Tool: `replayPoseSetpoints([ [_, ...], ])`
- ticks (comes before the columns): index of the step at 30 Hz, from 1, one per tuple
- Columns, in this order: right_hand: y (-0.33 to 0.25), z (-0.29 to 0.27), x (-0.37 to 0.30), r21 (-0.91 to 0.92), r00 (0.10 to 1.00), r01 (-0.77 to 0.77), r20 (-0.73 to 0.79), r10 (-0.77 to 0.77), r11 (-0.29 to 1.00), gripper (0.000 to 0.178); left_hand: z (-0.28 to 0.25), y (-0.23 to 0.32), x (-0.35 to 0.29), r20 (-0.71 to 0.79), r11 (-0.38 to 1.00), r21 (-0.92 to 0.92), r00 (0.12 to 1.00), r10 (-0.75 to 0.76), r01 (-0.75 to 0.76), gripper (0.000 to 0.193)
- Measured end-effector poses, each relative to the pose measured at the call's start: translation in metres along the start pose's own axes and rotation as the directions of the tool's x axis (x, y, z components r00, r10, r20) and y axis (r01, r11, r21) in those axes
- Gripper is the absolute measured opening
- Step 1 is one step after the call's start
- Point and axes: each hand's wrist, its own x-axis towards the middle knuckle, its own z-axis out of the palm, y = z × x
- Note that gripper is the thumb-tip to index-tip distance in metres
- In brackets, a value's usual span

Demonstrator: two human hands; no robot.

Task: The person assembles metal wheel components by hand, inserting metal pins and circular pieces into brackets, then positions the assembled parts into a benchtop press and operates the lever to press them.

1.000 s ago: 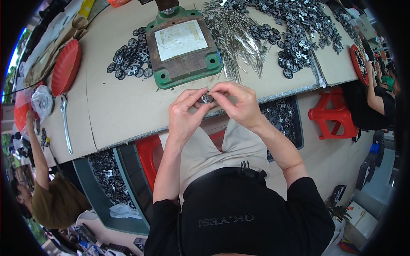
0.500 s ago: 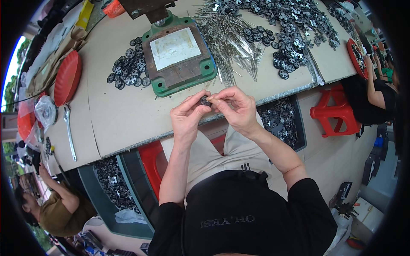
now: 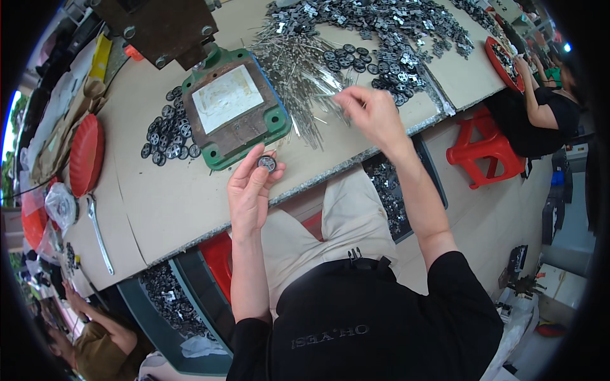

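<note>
My left hand (image 3: 248, 190) grips a small black toy wheel (image 3: 267, 164) with a silver spoked face, just above the table's front edge. Something thin shows by its fingertips, partly hidden. To the right, my right hand (image 3: 375, 117) reaches over a heap of thin metal rods (image 3: 298, 95), thumb and forefinger pinched. A thin rod seems to end at those fingertips. Black wheels lie in one pile (image 3: 166, 134) left of a green-based press (image 3: 232, 105) and in another pile (image 3: 346, 58) beyond the rods.
Small dark parts (image 3: 381, 25) cover the back of the table. A wrench (image 3: 100, 235) and a red dish (image 3: 87, 155) lie at left. Bins of parts (image 3: 171, 298) stand below the edge. A red stool (image 3: 486, 149) and co-workers are on both sides.
My hands have come apart. The left keeps the wheel and sits lower and further left; the right has moved up and right to the rods. The view has shifted, showing more of the press.
</note>
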Motion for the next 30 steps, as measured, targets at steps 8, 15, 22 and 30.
replayPoseSetpoints([
  [8,0.066,-0.039,0.080,-0.463,0.990,0.043,-0.101,-0.100,0.885,0.019,-0.004,0.000,-0.002,-0.004,1.000,0.015,1.000,-0.016,0.016,0.038],
  [15,0.076,-0.034,0.107,-0.601,0.977,0.177,0.206,-0.064,0.780,0.037,-0.005,0.001,-0.001,-0.005,1.000,-0.018,1.000,-0.021,0.021,0.040],
  [22,0.077,-0.042,0.099,-0.589,0.969,0.237,0.196,-0.148,0.773,0.032,0.000,0.002,0.001,0.029,1.000,0.008,0.999,-0.019,0.019,0.043],
  [30,0.029,-0.023,0.029,0.120,0.956,0.218,0.176,-0.237,0.969,0.035,0.002,0.000,-0.001,0.022,0.999,0.054,1.000,0.010,-0.011,0.041],
])
